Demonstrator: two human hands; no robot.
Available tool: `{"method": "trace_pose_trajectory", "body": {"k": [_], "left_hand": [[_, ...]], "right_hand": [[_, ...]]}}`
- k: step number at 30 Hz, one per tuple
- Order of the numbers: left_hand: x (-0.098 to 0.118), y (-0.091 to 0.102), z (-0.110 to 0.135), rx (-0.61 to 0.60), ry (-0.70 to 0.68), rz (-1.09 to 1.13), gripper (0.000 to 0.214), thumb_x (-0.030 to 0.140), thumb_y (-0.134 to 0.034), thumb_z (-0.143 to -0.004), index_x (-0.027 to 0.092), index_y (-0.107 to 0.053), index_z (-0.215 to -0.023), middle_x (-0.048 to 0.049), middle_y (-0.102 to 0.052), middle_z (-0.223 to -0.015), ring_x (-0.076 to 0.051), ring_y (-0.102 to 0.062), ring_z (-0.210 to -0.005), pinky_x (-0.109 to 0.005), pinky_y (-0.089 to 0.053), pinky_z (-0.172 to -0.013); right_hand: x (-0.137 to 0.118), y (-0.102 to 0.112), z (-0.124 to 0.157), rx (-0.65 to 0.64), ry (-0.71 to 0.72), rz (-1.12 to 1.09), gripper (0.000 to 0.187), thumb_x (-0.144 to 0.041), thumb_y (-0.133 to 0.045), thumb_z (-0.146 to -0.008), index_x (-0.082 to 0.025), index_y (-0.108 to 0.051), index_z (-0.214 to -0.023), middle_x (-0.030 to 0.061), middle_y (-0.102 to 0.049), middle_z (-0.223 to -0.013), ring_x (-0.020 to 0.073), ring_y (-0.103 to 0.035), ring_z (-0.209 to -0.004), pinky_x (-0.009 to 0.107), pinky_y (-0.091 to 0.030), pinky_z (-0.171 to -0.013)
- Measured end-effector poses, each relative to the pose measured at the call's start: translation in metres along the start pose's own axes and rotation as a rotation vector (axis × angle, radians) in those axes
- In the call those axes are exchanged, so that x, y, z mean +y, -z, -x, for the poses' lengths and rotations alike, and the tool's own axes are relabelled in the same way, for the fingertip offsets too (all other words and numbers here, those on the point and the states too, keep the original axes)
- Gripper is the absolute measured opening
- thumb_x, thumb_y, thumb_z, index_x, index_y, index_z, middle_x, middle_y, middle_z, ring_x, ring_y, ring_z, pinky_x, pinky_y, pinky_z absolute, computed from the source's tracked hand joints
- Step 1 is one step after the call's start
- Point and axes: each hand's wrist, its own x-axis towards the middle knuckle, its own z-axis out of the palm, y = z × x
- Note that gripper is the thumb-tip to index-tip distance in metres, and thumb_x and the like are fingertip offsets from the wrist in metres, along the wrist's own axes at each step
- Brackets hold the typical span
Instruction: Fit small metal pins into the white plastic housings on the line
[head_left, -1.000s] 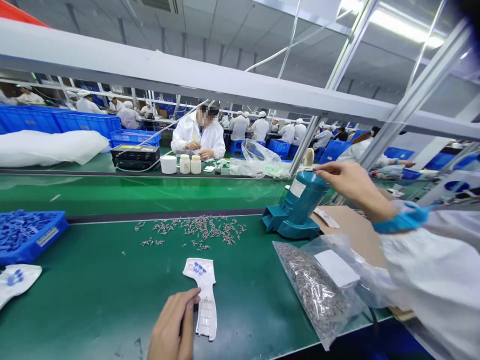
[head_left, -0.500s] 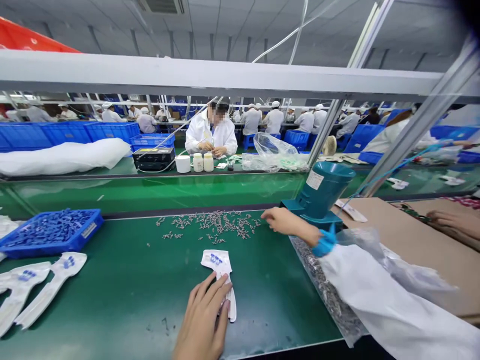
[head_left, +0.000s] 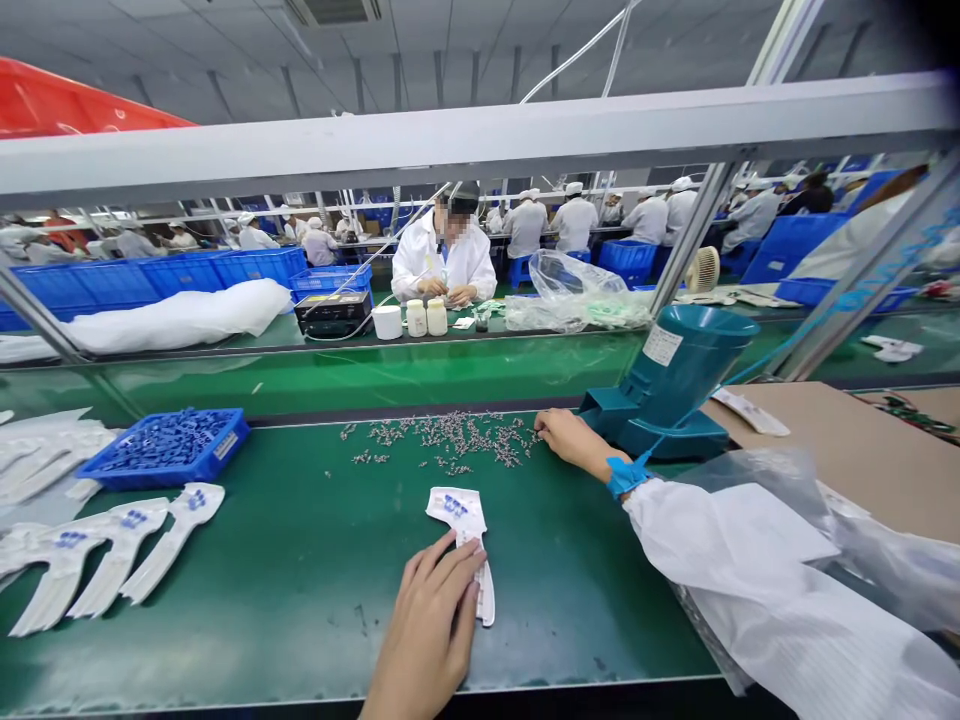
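Observation:
A curved white plastic shell (head_left: pixel 459 508) with small blue pieces at its wide end lies on the green table. My left hand (head_left: pixel 431 620) rests over its narrow part, fingers and thumb holding it against the tabletop. Further back, small metal screws (head_left: pixel 465 437) are strewn in a loose heap. At that heap's right edge is my right hand (head_left: pixel 568 437), wearing a blue wrist strap (head_left: pixel 626 475). Its fingers are curled with the tips together at the table; anything between them is too small to make out.
Beside my right hand stands a teal machine (head_left: pixel 667 380). A blue bin (head_left: pixel 225 450) of blue parts is at left, near several white shells (head_left: pixel 176 540). Plastic bags and cardboard (head_left: pixel 847 440) lie right. Across the divider, a person (head_left: pixel 442 255) works behind white jars (head_left: pixel 426 318).
The whole view has shifted, showing more of the left side. My right hand's fingers have drawn together at the screws' edge. My left hand stays on the white shell.

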Motion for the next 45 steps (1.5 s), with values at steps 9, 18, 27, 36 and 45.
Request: {"method": "trace_pose_trajectory", "body": {"k": [9,18,27,36,45], "left_hand": [[0.02,0.0,-0.004,0.279,0.1,0.214,0.024,0.019,-0.052,-0.097,0.025,-0.06,-0.119,-0.0064,-0.069,-0.112,-0.023,-0.062,-0.107,-0.037,-0.051,-0.089],[0.032,-0.004,-0.005,0.385,0.159,0.342,0.019,0.014,-0.055,-0.096,0.024,-0.062,-0.111,-0.0025,-0.069,-0.101,-0.018,-0.063,-0.094,-0.029,-0.048,-0.082],[0.03,-0.002,-0.005,0.45,0.222,0.313,0.01,0.018,-0.055,-0.097,0.023,-0.062,-0.103,-0.002,-0.068,-0.093,-0.017,-0.063,-0.088,-0.029,-0.049,-0.077],[0.015,-0.002,0.005,0.092,0.173,0.059,0.044,0.031,-0.062,-0.093,0.024,-0.05,-0.135,-0.0089,-0.058,-0.138,-0.028,-0.049,-0.132,-0.048,-0.043,-0.105],[0.016,-0.004,0.004,0.053,0.196,0.035,0.045,0.03,-0.065,-0.091,0.024,-0.052,-0.134,-0.0082,-0.058,-0.138,-0.028,-0.05,-0.131,-0.049,-0.043,-0.106]], "right_hand": [[-0.084,0.021,0.085,-0.195,0.131,-0.573,0.023,-0.018,-0.054,-0.088,-0.021,-0.054,-0.111,0.0012,-0.071,-0.087,0.0151,-0.066,-0.077,0.022,-0.049,-0.067],[-0.125,0.003,0.129,-0.457,0.111,-1.097,0.011,-0.021,-0.067,-0.084,-0.02,-0.058,-0.09,-0.0012,-0.065,-0.079,0.0126,-0.057,-0.072,0.024,-0.045,-0.066],[-0.128,-0.001,0.133,-0.411,0.113,-1.076,0.018,-0.037,-0.063,-0.09,-0.02,-0.07,-0.088,0.0019,-0.07,-0.084,0.017,-0.062,-0.081,0.027,-0.048,-0.074],[-0.124,-0.008,0.119,-0.434,0.227,-0.521,0.023,-0.033,-0.049,-0.095,-0.02,-0.064,-0.083,0.0015,-0.066,-0.074,0.0168,-0.057,-0.068,0.027,-0.037,-0.059],[-0.134,-0.002,0.104,-0.447,0.343,-0.231,0.021,-0.027,-0.045,-0.098,-0.02,-0.061,-0.086,0.0068,-0.067,-0.088,0.021,-0.059,-0.08,0.029,-0.036,-0.065]]}}
